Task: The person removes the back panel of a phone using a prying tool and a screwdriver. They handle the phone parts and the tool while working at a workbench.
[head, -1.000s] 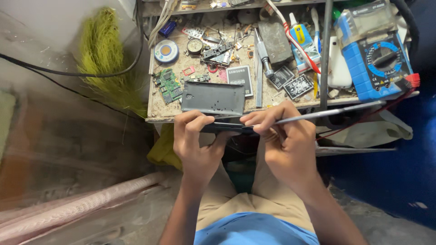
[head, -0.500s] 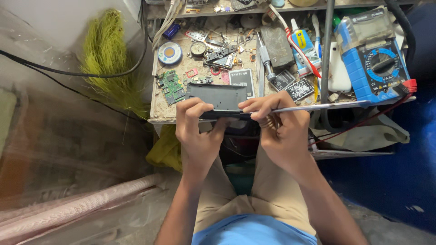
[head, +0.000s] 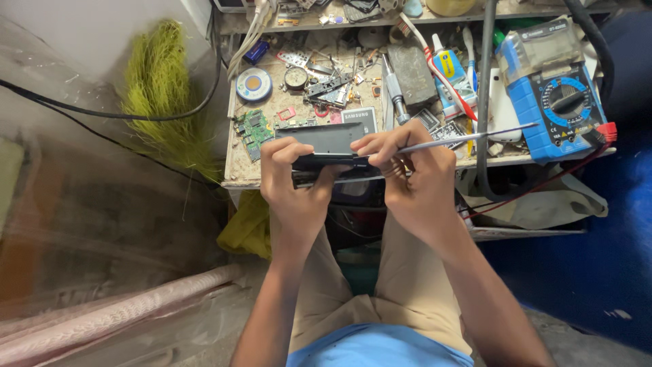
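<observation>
Hands over the near edge of our cluttered bench [head: 234, 178]. Our left hand [head: 293, 183] grips a dark opened phone [head: 333, 146] from its 9 o'clock end, fingers [head: 285, 146] curled over the top edge and thumb underneath, so we judge the device is braced flat against the bench lip for steadiness. Our right hand [head: 407, 173] sits at the phone's 3 o'clock end, its fingertips [head: 370, 144] pressed together and pinching a thin metal tool [head: 468, 138], whose shaft runs out toward 3 o'clock; the working tip is hidden behind the fingers. Phone lies between both hands, touching each. At 2 o'clock, well apart, stands a blue multimeter [head: 560, 109]; at 11 o'clock a green circuit board [head: 250, 129].
</observation>
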